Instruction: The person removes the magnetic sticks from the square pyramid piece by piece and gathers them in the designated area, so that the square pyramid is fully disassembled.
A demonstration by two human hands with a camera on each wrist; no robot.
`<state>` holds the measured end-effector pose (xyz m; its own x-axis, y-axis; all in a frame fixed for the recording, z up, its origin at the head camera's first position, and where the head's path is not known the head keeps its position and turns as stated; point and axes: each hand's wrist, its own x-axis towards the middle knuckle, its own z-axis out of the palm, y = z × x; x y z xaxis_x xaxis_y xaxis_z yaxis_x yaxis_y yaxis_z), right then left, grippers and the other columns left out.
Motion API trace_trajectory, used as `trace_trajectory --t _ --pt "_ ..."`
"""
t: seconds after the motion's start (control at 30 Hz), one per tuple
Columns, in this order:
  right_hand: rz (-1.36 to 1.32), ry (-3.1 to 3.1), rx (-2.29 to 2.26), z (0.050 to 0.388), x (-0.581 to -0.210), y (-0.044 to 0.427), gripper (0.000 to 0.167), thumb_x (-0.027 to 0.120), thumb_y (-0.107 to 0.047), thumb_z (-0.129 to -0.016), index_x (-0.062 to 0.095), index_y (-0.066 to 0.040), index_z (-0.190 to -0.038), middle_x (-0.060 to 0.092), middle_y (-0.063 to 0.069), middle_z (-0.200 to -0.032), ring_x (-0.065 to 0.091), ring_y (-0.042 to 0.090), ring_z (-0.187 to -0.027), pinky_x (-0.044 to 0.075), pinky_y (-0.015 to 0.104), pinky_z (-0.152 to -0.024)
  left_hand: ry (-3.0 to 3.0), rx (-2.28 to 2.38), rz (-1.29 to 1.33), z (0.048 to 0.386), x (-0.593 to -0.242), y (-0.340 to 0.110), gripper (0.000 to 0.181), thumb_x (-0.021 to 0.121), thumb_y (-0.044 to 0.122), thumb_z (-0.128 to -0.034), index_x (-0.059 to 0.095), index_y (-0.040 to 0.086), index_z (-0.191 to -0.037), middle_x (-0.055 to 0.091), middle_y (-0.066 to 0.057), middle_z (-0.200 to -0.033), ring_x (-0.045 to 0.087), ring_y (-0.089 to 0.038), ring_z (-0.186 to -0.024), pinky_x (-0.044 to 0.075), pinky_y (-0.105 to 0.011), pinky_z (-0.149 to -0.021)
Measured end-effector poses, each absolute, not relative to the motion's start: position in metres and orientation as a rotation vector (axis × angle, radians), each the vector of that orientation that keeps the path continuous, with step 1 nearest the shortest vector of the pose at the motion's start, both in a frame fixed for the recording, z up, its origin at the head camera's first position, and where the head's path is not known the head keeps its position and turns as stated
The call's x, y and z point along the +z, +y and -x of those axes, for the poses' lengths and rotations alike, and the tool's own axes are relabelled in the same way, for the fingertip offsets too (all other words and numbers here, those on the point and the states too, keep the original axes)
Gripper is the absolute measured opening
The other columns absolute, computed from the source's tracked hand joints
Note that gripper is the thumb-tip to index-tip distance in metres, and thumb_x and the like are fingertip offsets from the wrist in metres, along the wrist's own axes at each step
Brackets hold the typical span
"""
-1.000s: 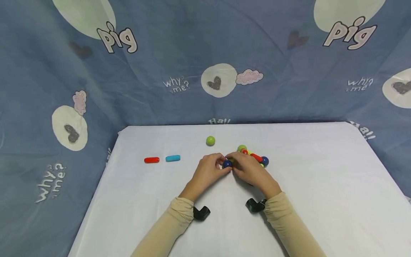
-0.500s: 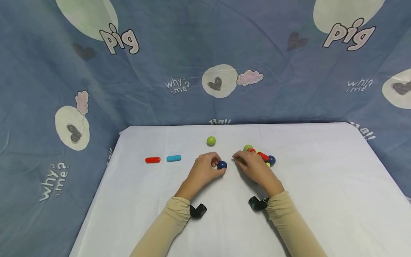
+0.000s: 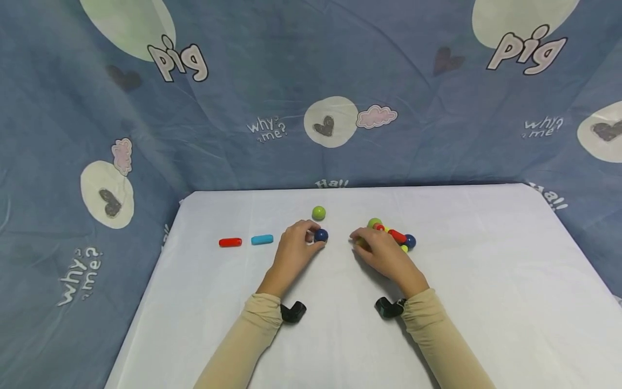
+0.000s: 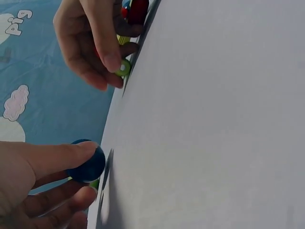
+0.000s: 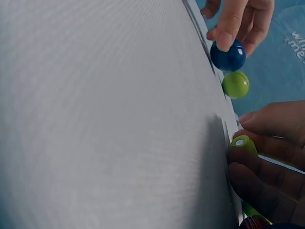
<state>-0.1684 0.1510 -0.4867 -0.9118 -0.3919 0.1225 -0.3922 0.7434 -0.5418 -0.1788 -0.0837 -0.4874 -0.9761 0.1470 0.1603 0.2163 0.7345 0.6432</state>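
Observation:
My left hand [image 3: 293,246] pinches a shiny dark blue ball [image 3: 321,235] between thumb and fingers; the thumb lies on the ball in the left wrist view. A loose green ball [image 3: 318,213] sits just beyond it on the table. To the right, my right hand [image 3: 384,254] has its fingers curled about the yellow-green rod [image 5: 243,144] of a colourful cluster of toy balls and rods. That cluster shows a red rod [image 3: 397,236], a blue ball [image 3: 410,241] and a green ball [image 3: 374,222]. My hand hides part of it.
A red rod [image 3: 230,242] and a light blue rod [image 3: 262,239] lie on the left of the white-covered table [image 3: 486,281]. A blue printed cloth [image 3: 272,65] hangs behind the far edge. Black camera mounts stick out from both wrists.
My left hand has drawn the blue ball away from my right hand, leftward and then farther back. My right hand and the cluster have shifted slightly right, then stayed nearly still.

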Motion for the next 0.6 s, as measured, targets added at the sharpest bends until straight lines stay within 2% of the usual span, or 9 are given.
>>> trace_trajectory --t 0.17,0.6 --pt "-0.67 -2.933 0.926 0.167 -0.487 0.151 0.026 0.073 -0.016 -0.096 0.071 -0.007 -0.12 0.075 0.008 -0.115 0.07 0.019 -0.101 0.058 0.042 -0.093 -2.808 -1.098 0.285 0.185 -0.488 -0.083 0.036 0.088 0.014 -0.0827 0.073 0.008 -0.115 0.074 -0.009 -0.11 0.068 -0.017 -0.085 0.057 -0.035 -0.077" --pt "-0.68 -2.934 0.901 0.168 -0.487 0.151 0.027 0.073 -0.018 -0.096 0.071 -0.007 -0.121 0.075 0.007 -0.115 0.07 0.02 -0.102 0.058 0.043 -0.094 -2.821 -1.117 0.272 0.197 -0.491 -0.076 0.037 0.088 0.015 -0.0825 0.074 0.007 -0.116 0.073 -0.007 -0.107 0.065 -0.018 -0.084 0.053 -0.034 -0.076"
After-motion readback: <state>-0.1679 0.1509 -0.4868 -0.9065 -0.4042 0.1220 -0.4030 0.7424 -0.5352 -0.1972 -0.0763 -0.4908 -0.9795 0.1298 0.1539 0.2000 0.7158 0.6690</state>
